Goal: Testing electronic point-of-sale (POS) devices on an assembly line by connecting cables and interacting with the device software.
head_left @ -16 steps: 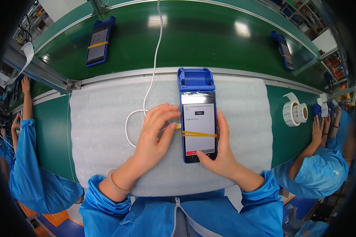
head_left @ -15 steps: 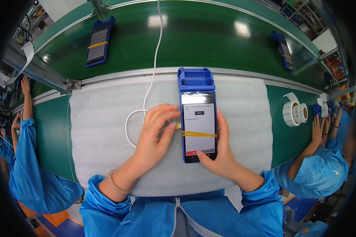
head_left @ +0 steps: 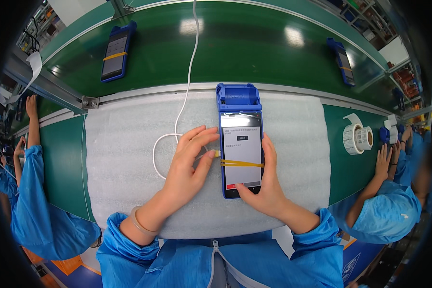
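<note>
Right up close, nearest my blue jacket [head_left: 254,261], a pale bracelet [head_left: 143,223] circles my left wrist. My right hand [head_left: 264,189], just off twelve toward one o'clock, grips the blue handheld device [head_left: 242,144], fingers along its three o'clock edge, thumb bent over the red bar at the six o'clock end of the lit screen. The device sits at twelve o'clock, its hollow, uncovered bay [head_left: 238,97] pointing away from me. A yellow rubber band [head_left: 242,163] crosses its screen.

At its nine o'clock edge is a yellow plug [head_left: 218,153]. My left hand [head_left: 189,161] is half curled there, thumb tip against the plug, other fingers loosely spread; I can't tell whether they pinch it from below. A white cable [head_left: 192,62] loops beside this hand and runs off beyond twelve o'clock. White foam sheeting [head_left: 293,144] lies beneath everything.

At two o'clock, beyond the sheeting, is a roll of labels [head_left: 357,139]; further round, a co-worker's hand [head_left: 383,161]. At ten, another co-worker's hand [head_left: 31,106] reaches out.

Past a metal rail [head_left: 144,95], on the glossy green surface [head_left: 245,48], lie two more banded devices: one at eleven [head_left: 114,53], one at one o'clock [head_left: 342,62].
</note>
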### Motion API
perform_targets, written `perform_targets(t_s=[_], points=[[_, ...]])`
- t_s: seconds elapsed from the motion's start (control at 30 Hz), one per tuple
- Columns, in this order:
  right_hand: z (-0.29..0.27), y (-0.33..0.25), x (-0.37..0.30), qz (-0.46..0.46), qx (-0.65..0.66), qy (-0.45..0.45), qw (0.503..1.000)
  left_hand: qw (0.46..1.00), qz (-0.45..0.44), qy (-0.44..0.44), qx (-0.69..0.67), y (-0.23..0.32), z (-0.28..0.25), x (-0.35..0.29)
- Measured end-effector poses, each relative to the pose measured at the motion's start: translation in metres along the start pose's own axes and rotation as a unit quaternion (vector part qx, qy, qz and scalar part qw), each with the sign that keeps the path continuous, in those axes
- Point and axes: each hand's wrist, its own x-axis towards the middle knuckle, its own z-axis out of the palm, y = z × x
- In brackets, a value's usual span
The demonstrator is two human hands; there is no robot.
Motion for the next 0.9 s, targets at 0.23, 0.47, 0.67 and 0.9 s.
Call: perform_targets(t_s=[0.23,0.47,0.67,0.9], points=[[-0.0034,0.0022,-0.0016,0.02,0.054,-0.012,0.998,1.0,0.0,0.001,-0.004,0.0007,-0.0002,0.0002],[-0.0034,0.0002,-0.001,0.01,0.048,-0.02,0.999,1.0,0.003,0.004,0.002,0.0004,-0.0008,0.0001],[-0.0044,-0.0027,-0.0001,-0.006,-0.013,-0.034,0.999,0.999,0.031,0.0,0.018,-0.0054,-0.0008,0.0004],[0.0007,-0.0034,0.0012,-0.019,-0.022,-0.016,0.999,0.999,0.025,-0.001,0.024,-0.0064,-0.0007,-0.0003]])
